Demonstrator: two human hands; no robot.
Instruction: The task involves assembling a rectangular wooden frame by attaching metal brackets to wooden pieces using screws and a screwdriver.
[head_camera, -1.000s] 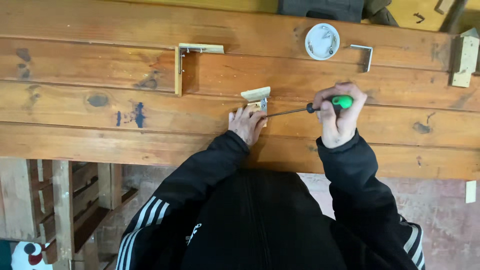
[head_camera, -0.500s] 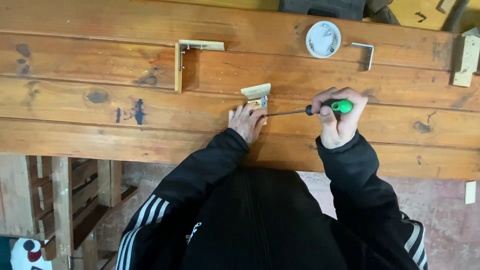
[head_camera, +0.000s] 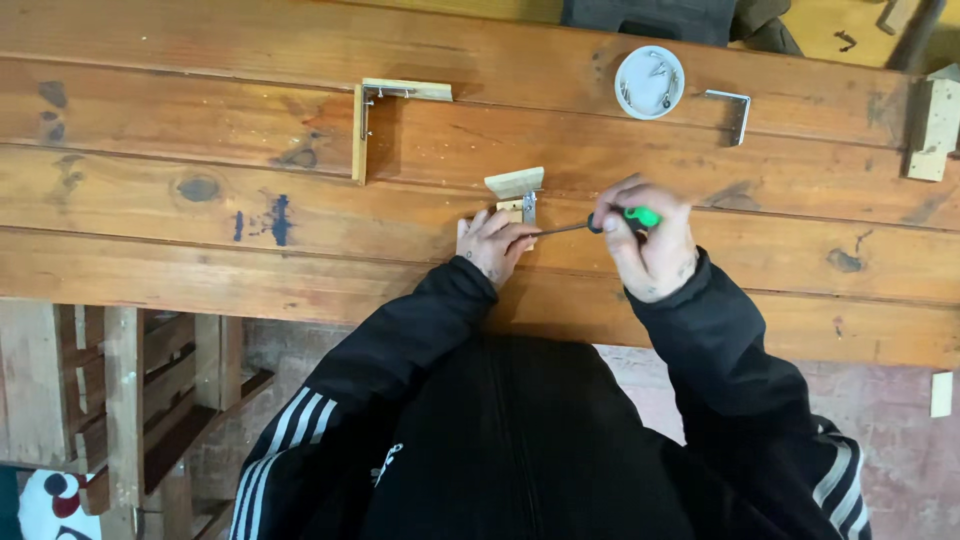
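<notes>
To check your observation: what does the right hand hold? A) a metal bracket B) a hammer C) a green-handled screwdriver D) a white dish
C: the right hand grips a green-handled screwdriver whose shaft points at the small wood block steadied by the left hand.

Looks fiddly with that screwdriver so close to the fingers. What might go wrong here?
The green-handled screwdriver in the right hand points straight at the left hand, which steadies the small pale wooden block with a metal bracket. A slip could jab those fingers. The small block might also twist or tip on the wooden plank bench under the sideways push.
</notes>
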